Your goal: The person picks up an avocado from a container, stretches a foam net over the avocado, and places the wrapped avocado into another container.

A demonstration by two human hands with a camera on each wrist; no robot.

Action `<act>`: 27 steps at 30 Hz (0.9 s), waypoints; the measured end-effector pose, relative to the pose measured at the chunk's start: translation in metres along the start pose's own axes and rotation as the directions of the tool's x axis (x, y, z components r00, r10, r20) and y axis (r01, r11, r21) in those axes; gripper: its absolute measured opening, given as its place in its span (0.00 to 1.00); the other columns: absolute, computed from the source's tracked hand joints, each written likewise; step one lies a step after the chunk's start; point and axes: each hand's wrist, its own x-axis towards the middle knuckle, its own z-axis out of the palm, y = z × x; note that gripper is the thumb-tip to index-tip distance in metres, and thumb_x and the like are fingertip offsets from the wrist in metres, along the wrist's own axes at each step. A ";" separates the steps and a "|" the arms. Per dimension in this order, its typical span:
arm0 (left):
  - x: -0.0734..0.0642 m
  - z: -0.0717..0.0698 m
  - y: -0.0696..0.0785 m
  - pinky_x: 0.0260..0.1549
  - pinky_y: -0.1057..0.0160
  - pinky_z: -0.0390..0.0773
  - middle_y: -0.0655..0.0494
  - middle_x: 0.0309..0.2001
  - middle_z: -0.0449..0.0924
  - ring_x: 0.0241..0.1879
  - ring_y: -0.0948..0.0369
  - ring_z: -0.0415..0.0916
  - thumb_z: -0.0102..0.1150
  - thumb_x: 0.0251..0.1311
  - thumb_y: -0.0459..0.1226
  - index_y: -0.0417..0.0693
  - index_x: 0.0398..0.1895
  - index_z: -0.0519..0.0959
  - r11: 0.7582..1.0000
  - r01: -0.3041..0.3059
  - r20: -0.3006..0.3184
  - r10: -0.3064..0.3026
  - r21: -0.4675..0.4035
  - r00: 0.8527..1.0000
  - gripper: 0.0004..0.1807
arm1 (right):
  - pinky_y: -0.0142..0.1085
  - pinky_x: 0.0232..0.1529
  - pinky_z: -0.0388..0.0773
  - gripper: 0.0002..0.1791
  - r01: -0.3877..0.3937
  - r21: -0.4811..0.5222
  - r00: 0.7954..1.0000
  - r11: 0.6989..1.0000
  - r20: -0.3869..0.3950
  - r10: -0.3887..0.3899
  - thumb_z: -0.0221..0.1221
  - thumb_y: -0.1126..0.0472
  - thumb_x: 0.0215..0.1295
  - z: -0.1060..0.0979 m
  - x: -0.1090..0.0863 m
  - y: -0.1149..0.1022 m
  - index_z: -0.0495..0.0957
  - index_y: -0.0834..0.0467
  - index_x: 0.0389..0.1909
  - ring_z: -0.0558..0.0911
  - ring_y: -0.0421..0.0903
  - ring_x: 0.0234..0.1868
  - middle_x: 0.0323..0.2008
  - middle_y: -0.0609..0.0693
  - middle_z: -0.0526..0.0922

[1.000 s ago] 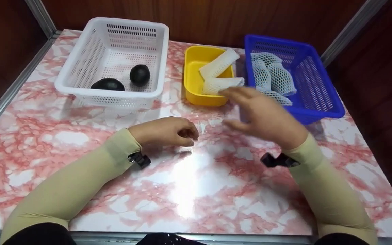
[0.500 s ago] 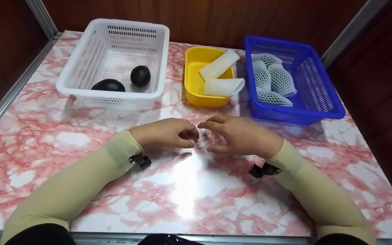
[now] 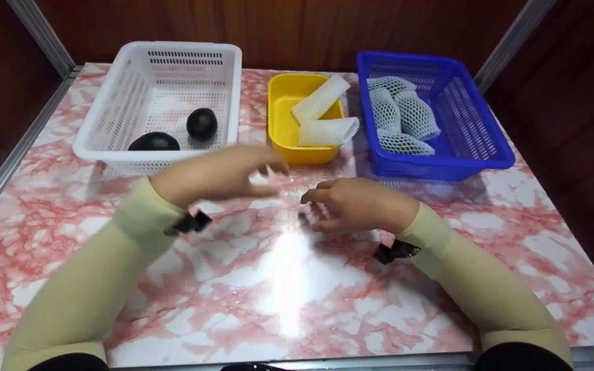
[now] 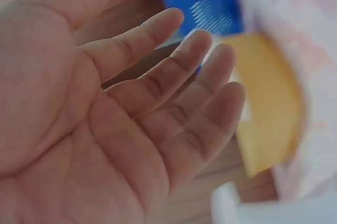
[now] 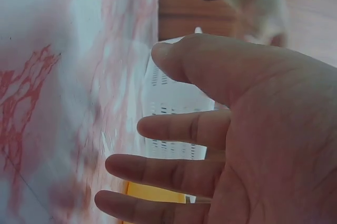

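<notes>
My left hand [image 3: 219, 172], blurred by motion, hovers near the front right corner of the white basket [image 3: 235, 98]; its palm and loosely bent fingers hold nothing in the left wrist view. Two dark, rounded fruits, one round [image 3: 202, 124] and one longer [image 3: 154, 141], lie in that basket. Over the middle of the table my right hand [image 3: 361, 205] is relaxed, palm bare in the right wrist view. Two white foam net sleeves [image 3: 322, 99] lean in the yellow bin [image 3: 282, 123]. Several net-wrapped pieces [image 3: 415, 114] lie in the left part of the blue basket [image 3: 464, 116].
The three containers stand along the back of the red-and-white marbled table [image 3: 225, 309]. Behind them rises a brown wood panel [image 3: 297, 31], with metal frame posts [image 3: 44, 38] at the corners. The table's front edge runs close to my body.
My right hand has come from beside the yellow bin and blue basket down to mid-table. My left hand has since lifted and moved up and left toward the white basket. The view has shifted slightly.
</notes>
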 end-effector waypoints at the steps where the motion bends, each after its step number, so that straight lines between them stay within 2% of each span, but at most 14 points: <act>1: -0.001 -0.011 0.000 0.70 0.44 0.79 0.49 0.67 0.83 0.67 0.49 0.80 0.66 0.76 0.45 0.48 0.70 0.80 1.000 0.016 -0.017 -0.016 0.004 1.000 0.24 | 0.51 0.51 0.89 0.29 0.000 -0.003 1.000 1.000 0.002 0.000 0.67 0.45 0.74 0.001 0.000 0.000 0.79 0.55 0.70 0.89 0.54 0.46 0.53 0.55 0.90; 6: 0.004 -0.070 -0.008 0.75 0.38 0.73 0.46 0.73 0.79 0.73 0.45 0.75 0.61 0.79 0.46 0.47 0.74 0.76 0.989 0.142 -0.060 -0.140 0.036 0.988 0.26 | 0.51 0.52 0.89 0.29 -0.010 -0.005 1.000 1.000 0.018 0.010 0.66 0.44 0.74 0.001 0.002 0.000 0.79 0.53 0.70 0.89 0.53 0.46 0.54 0.55 0.90; 10: 0.018 -0.110 -0.027 0.74 0.35 0.72 0.42 0.76 0.75 0.72 0.42 0.73 0.57 0.81 0.49 0.48 0.78 0.73 0.956 0.276 -0.095 -0.267 0.099 0.959 0.29 | 0.51 0.49 0.88 0.29 -0.026 -0.002 0.999 1.000 0.030 0.026 0.66 0.43 0.74 0.002 0.002 0.000 0.80 0.52 0.69 0.87 0.53 0.43 0.52 0.54 0.90; 13: 0.031 -0.127 -0.048 0.75 0.34 0.71 0.39 0.78 0.72 0.72 0.40 0.72 0.54 0.80 0.50 0.48 0.80 0.72 0.917 0.365 -0.105 -0.351 0.159 0.930 0.31 | 0.51 0.48 0.88 0.29 -0.032 -0.001 0.999 0.999 0.031 0.032 0.66 0.43 0.73 0.004 0.001 0.001 0.80 0.52 0.69 0.87 0.52 0.41 0.51 0.54 0.90; 15: 0.038 -0.130 -0.064 0.75 0.33 0.71 0.36 0.79 0.71 0.72 0.39 0.71 0.54 0.79 0.48 0.46 0.81 0.71 0.887 0.420 -0.083 -0.412 0.190 0.907 0.32 | 0.51 0.49 0.88 0.29 -0.037 -0.002 0.999 0.999 0.034 0.037 0.67 0.43 0.73 0.006 0.002 0.000 0.80 0.52 0.69 0.87 0.52 0.42 0.52 0.54 0.90; 17: 0.042 -0.129 -0.078 0.76 0.31 0.69 0.36 0.81 0.69 0.74 0.38 0.69 0.55 0.78 0.47 0.45 0.81 0.70 0.859 0.465 -0.032 -0.470 0.214 0.882 0.33 | 0.51 0.49 0.88 0.30 -0.042 0.000 0.998 0.999 0.041 0.042 0.66 0.43 0.74 0.006 0.003 -0.001 0.79 0.52 0.70 0.86 0.51 0.42 0.53 0.54 0.90; 19: 0.044 -0.125 -0.091 0.76 0.30 0.67 0.36 0.82 0.66 0.78 0.36 0.65 0.56 0.77 0.48 0.46 0.82 0.68 0.830 0.501 0.040 -0.525 0.245 0.850 0.34 | 0.50 0.49 0.88 0.29 -0.043 0.004 0.998 0.999 0.047 0.043 0.66 0.43 0.74 0.008 0.004 -0.002 0.79 0.51 0.70 0.86 0.50 0.42 0.53 0.54 0.90; 20: 0.044 -0.122 -0.096 0.76 0.30 0.66 0.37 0.83 0.65 0.79 0.36 0.64 0.57 0.77 0.49 0.46 0.83 0.68 0.814 0.520 0.078 -0.554 0.257 0.829 0.35 | 0.50 0.48 0.88 0.29 -0.044 0.005 0.998 0.999 0.049 0.043 0.66 0.43 0.74 0.008 0.005 -0.002 0.79 0.51 0.70 0.86 0.50 0.42 0.52 0.54 0.90; 24: 0.044 -0.109 -0.110 0.77 0.32 0.64 0.38 0.84 0.63 0.79 0.38 0.62 0.59 0.75 0.54 0.48 0.83 0.68 0.773 0.548 0.168 -0.616 0.321 0.770 0.38 | 0.49 0.47 0.88 0.28 -0.035 0.011 0.998 0.999 0.048 0.034 0.65 0.43 0.74 0.010 0.006 -0.004 0.79 0.50 0.70 0.86 0.49 0.41 0.52 0.53 0.89; 27: 0.044 -0.102 -0.114 0.80 0.35 0.61 0.36 0.83 0.62 0.78 0.41 0.61 0.62 0.72 0.55 0.50 0.82 0.69 0.755 0.581 0.185 -0.645 0.304 0.742 0.40 | 0.48 0.47 0.88 0.28 -0.030 0.018 0.999 0.999 0.046 0.029 0.65 0.44 0.74 0.010 0.006 -0.005 0.79 0.51 0.70 0.85 0.49 0.41 0.53 0.53 0.89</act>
